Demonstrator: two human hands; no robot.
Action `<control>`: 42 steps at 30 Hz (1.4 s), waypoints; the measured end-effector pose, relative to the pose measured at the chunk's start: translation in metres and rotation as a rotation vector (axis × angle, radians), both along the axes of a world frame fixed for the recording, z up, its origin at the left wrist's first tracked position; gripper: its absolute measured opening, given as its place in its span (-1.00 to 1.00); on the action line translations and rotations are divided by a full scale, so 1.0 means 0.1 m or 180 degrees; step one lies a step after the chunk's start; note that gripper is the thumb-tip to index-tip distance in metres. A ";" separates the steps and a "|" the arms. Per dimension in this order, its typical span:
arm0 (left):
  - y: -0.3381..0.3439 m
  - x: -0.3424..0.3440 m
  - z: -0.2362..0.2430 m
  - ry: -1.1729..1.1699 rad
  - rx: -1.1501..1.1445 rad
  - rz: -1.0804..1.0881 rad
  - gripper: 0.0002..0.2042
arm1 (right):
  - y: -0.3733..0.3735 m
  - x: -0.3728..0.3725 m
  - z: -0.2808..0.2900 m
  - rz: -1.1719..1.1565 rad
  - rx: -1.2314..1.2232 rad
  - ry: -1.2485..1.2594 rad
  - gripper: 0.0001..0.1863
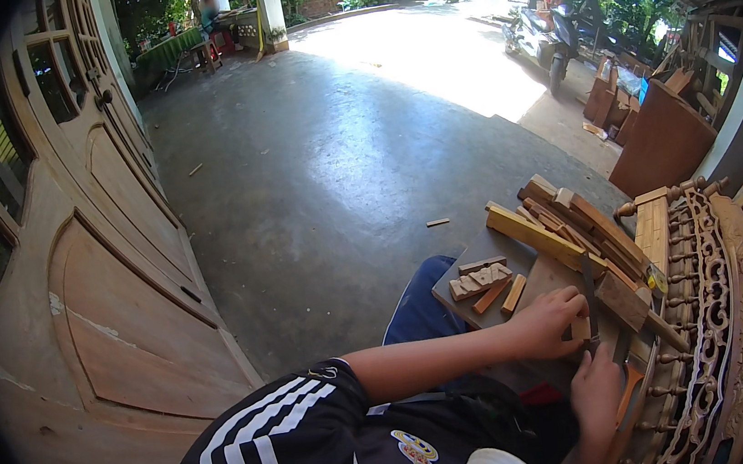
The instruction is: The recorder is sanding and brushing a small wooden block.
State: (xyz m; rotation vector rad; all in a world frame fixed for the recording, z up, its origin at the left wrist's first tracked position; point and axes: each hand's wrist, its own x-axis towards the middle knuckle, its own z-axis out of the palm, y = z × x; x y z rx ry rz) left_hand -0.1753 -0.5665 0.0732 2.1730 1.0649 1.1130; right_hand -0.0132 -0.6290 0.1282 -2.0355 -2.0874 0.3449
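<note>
My left hand (556, 321) is closed on a small pale wooden block (578, 328) at the worktable's (452, 294) right part. Just below it, my right hand (596, 390) grips a long dark flat tool (587, 281), like a file or blade, standing upward beside the block. Short cut wood pieces (478, 279) lie left of my hands. Longer boards and sticks (555, 229) are piled behind them. An orange-handled tool (630, 390) lies right of my right hand, and a yellow object (656, 277), perhaps a tape measure, is by the pile.
A carved wooden railing (720, 311) borders the right. Wooden doors (123, 306) stand at left. Concrete floor (294, 195) stretches ahead, with stray wood slivers. Panels and scraps (653, 131) and a scooter (552, 46) are at back right. Another person (211, 16) sits at far back left.
</note>
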 end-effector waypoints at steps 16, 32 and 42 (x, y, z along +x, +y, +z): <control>0.07 -0.05 0.00 -0.0548 0.0102 0.0016 -0.75 | -0.02 -0.06 -0.18 0.0051 0.0385 0.0356 -0.85; 0.08 -0.05 0.01 -0.0564 0.0037 0.0067 -0.73 | 0.01 -0.06 -0.19 0.0045 0.0422 0.0523 -0.82; 0.13 -0.05 -0.01 -0.0594 0.0035 -0.0112 -0.75 | -0.01 -0.06 -0.18 0.0157 0.0493 0.0427 -0.80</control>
